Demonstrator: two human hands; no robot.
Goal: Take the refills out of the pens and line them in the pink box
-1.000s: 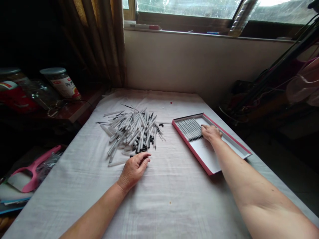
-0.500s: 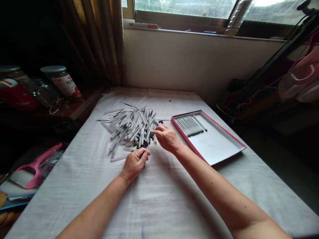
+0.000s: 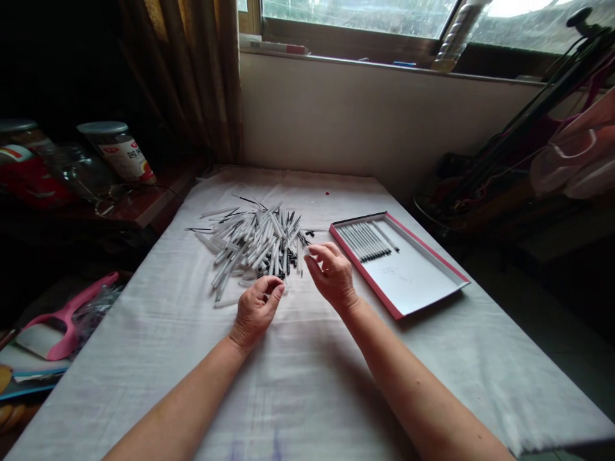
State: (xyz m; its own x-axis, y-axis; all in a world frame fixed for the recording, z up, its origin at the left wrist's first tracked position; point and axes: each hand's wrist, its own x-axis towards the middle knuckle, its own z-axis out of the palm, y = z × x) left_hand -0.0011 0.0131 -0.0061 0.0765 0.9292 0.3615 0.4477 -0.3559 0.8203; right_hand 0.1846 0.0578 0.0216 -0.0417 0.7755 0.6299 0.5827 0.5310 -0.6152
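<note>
A heap of clear pen barrels and black parts (image 3: 254,246) lies on the white cloth (image 3: 307,371). My left hand (image 3: 254,310) rests at the heap's near edge, fingers curled around small black pieces that I cannot name. My right hand (image 3: 331,272) hovers just right of the heap, thumb and forefinger pinched on a clear pen barrel (image 3: 307,251). To the right sits a flat red-rimmed box lid (image 3: 427,278) with a row of finished pens (image 3: 368,242) lined up at its far end.
Jars (image 3: 118,150) stand on a dark side shelf at the left, with a pink tool (image 3: 57,326) lower down. A curtain (image 3: 192,77) hangs behind the table. Dark rods and cloth (image 3: 552,128) crowd the right side under the window sill.
My right hand left the box lid, crossed to the heap and picked up a clear barrel. My left hand curled its fingers at the heap's edge.
</note>
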